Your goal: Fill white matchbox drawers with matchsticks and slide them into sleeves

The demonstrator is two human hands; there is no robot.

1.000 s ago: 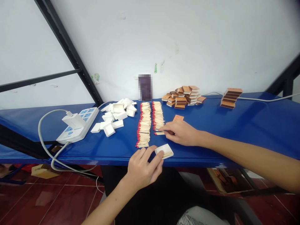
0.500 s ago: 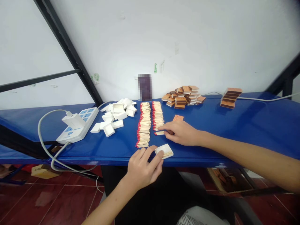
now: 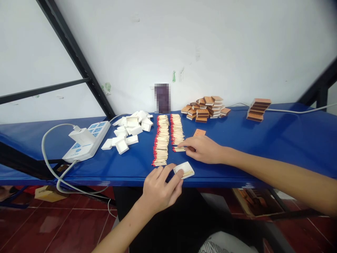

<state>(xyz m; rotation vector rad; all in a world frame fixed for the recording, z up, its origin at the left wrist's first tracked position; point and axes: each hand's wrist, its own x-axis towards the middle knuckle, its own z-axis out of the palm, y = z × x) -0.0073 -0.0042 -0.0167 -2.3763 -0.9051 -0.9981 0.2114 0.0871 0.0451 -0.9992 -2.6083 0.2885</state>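
My left hand (image 3: 162,186) grips a small white matchbox tray (image 3: 186,166) at the table's front edge, its thumb reaching inside. Several matches (image 3: 188,173) lie in that tray, partly hidden by the thumb. My right hand (image 3: 201,148) rests at the near end of the right-hand row of matches (image 3: 177,128), red heads to the left. Its index finger is stretched onto a few matches (image 3: 179,149) slightly apart from the row, with the thumb apart below. A longer row of matches (image 3: 161,140) lies to the left. An orange matchbox piece (image 3: 199,133) is just beyond my right hand.
White empty trays (image 3: 131,126) are heaped at the left, near a white power strip (image 3: 89,146) with a looping cable. Orange-brown matchboxes (image 3: 202,111) are piled at the back, and a stack of matchboxes (image 3: 258,110) stands farther right. A blurred dark object (image 3: 162,98) leans on the wall.
My right index finger has shifted very slightly, and a small gap shows between the few nearest matches and the row. My left hand and the tray stay nearly still.
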